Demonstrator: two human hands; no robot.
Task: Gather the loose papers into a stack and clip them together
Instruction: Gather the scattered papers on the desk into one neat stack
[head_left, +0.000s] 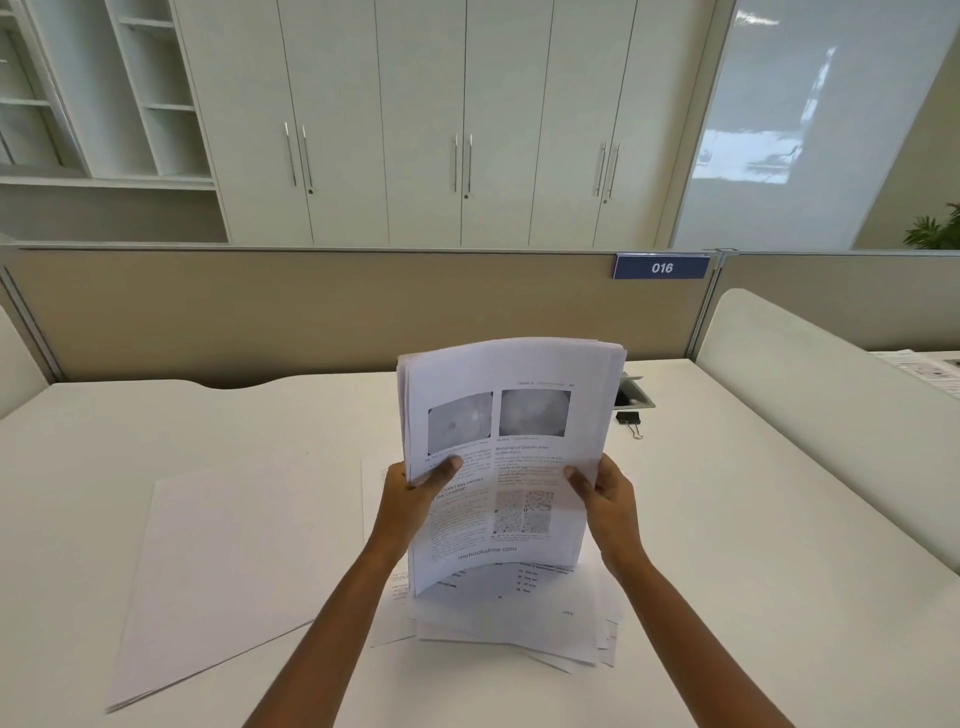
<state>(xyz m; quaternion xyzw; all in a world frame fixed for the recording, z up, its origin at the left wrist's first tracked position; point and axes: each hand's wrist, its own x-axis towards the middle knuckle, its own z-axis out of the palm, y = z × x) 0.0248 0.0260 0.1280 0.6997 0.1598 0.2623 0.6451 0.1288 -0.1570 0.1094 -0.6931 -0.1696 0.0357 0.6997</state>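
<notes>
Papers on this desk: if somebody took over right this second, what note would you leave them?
Left hand and right hand each grip a side of an upright paper bundle, thumbs in front.
More loose sheets lie beneath it on the desk; another white pile lies to the left.
The binder clip sits unused, beyond the right hand.
Done: part gathered. Left: collect the rest, square up, clip.
</notes>
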